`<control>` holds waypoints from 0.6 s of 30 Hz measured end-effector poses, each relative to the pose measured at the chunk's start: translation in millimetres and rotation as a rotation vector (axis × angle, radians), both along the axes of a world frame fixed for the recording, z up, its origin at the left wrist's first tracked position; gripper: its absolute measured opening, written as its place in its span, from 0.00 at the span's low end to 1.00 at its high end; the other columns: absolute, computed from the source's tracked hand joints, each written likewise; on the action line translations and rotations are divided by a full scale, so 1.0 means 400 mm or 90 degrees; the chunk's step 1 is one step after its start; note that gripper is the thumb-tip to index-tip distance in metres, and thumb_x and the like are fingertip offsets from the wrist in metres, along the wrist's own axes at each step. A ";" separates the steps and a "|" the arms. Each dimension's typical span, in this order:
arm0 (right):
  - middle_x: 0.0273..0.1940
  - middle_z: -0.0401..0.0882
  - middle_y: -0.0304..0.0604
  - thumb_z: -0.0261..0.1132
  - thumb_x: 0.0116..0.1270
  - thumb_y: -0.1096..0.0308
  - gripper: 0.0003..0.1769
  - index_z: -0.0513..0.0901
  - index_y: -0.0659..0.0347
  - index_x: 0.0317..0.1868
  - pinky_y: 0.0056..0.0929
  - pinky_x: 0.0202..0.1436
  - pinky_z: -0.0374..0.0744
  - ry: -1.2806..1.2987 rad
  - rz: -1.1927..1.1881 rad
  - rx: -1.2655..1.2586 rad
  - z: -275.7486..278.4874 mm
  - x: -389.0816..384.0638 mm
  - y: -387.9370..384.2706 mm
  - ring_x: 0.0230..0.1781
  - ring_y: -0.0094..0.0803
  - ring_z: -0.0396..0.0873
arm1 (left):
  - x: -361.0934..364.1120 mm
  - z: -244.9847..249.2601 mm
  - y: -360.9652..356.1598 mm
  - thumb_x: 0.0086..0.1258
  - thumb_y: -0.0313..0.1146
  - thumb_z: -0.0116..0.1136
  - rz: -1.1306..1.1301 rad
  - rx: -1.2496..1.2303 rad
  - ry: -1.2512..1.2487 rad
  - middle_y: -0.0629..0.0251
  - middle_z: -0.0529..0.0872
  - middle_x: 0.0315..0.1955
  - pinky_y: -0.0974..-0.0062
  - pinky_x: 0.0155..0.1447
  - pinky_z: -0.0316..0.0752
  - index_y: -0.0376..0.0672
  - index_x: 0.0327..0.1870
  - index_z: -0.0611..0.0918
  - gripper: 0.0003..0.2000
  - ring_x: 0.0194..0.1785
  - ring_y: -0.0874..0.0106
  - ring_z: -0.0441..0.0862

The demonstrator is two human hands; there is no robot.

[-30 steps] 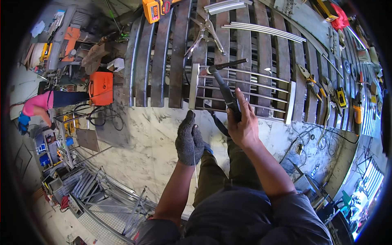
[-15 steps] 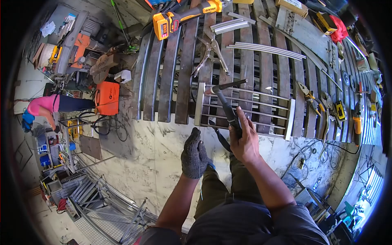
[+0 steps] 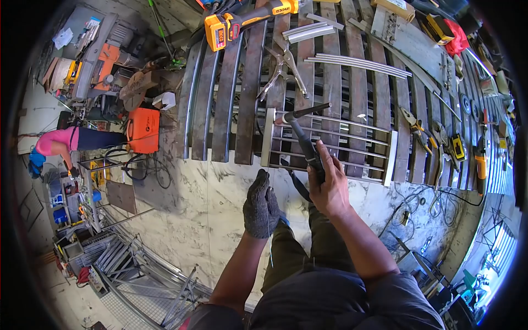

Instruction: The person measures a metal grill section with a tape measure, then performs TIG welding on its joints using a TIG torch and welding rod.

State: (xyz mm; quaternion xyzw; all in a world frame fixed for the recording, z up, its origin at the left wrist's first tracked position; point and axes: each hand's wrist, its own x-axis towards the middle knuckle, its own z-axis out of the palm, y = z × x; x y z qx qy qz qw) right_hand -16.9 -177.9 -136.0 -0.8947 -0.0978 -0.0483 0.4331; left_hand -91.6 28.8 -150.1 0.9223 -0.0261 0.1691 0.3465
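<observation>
My right hand (image 3: 331, 184), bare, is wrapped round the black handle of a welding torch (image 3: 302, 137), whose head lies over the left end of a metal grille (image 3: 341, 144). The grille has several thin bars between two flat end pieces and rests on the slatted metal bench (image 3: 250, 99). In a dark knitted glove, my left hand (image 3: 260, 209) is closed on a thin metal rod (image 3: 270, 242), just below the grille's left corner. Locking pliers (image 3: 283, 71) lie on the slats above the grille.
An orange and black power tool (image 3: 223, 30), metal strips (image 3: 357, 65), pliers (image 3: 419, 132) and a yellow tape measure (image 3: 458, 148) lie on the bench. At the left, a person in pink (image 3: 58, 143) bends near an orange case (image 3: 144, 131). Cables lie on the floor.
The view has shifted very slightly. The other person's arm at the left has moved a little. Both my hands keep their holds.
</observation>
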 end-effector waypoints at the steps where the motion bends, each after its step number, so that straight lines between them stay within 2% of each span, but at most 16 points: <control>1: 0.46 0.91 0.59 0.68 0.78 0.72 0.42 0.63 0.59 0.89 0.53 0.76 0.77 0.006 0.002 0.001 0.000 0.000 0.000 0.51 0.57 0.89 | 0.000 0.000 0.000 0.87 0.24 0.56 0.001 0.001 0.003 0.42 0.87 0.68 0.56 0.73 0.83 0.32 0.75 0.78 0.19 0.69 0.46 0.88; 7: 0.50 0.90 0.61 0.70 0.75 0.73 0.47 0.60 0.49 0.91 0.59 0.77 0.75 0.030 0.015 -0.036 -0.013 -0.006 -0.004 0.55 0.62 0.88 | -0.001 -0.012 0.001 0.86 0.24 0.56 0.007 0.006 -0.010 0.41 0.87 0.68 0.55 0.74 0.83 0.33 0.73 0.78 0.18 0.69 0.46 0.87; 10: 0.51 0.90 0.62 0.69 0.76 0.72 0.46 0.60 0.53 0.90 0.58 0.77 0.75 0.034 0.018 -0.046 -0.012 -0.006 -0.005 0.55 0.60 0.88 | -0.003 -0.011 0.001 0.87 0.24 0.56 0.007 0.005 -0.009 0.41 0.86 0.68 0.55 0.74 0.83 0.33 0.73 0.78 0.18 0.70 0.46 0.87; 13: 0.51 0.92 0.61 0.68 0.79 0.72 0.43 0.59 0.61 0.89 0.55 0.79 0.75 0.001 -0.008 0.000 0.003 -0.003 0.001 0.56 0.58 0.90 | -0.003 -0.007 -0.001 0.87 0.24 0.56 0.006 0.004 -0.002 0.41 0.86 0.68 0.55 0.74 0.83 0.33 0.74 0.78 0.18 0.70 0.46 0.87; 18: 0.50 0.92 0.60 0.67 0.79 0.72 0.43 0.59 0.61 0.89 0.55 0.79 0.75 -0.003 -0.019 0.017 -0.003 -0.006 0.002 0.57 0.58 0.90 | -0.001 -0.002 0.001 0.87 0.24 0.56 -0.003 0.017 -0.006 0.42 0.86 0.69 0.55 0.73 0.83 0.34 0.75 0.78 0.19 0.69 0.46 0.87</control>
